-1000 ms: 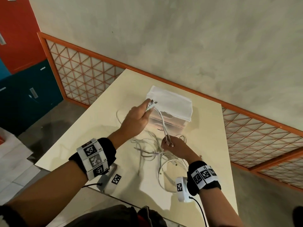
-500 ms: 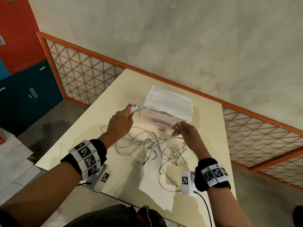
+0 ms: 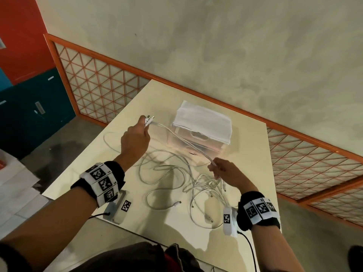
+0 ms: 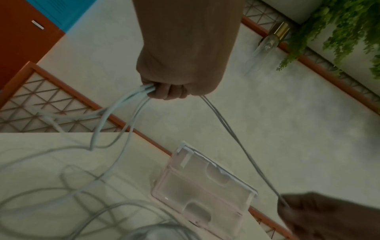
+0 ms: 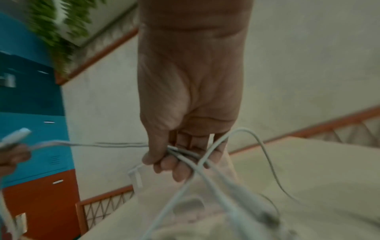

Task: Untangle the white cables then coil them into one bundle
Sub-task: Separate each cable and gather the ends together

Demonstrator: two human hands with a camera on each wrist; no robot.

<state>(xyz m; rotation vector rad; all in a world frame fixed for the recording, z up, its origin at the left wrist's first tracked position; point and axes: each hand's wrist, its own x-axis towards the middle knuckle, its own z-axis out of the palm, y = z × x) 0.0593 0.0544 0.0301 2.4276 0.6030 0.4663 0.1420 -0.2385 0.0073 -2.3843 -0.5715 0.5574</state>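
The left hand (image 3: 134, 141), left of centre in the head view, is fisted around several white cables (image 3: 176, 173) just below their plugs. The right hand (image 3: 228, 172), right of centre, pinches the same strands, stretched between the two fists. The remaining cable lies tangled on the table (image 3: 253, 146) below, beside a clear box (image 3: 198, 134).

Your left hand (image 3: 135, 141) left of your right hand (image 3: 228, 174), cables (image 3: 176, 173) on the desk (image 3: 253, 150) between them, lidded container (image 3: 200, 132) behind.
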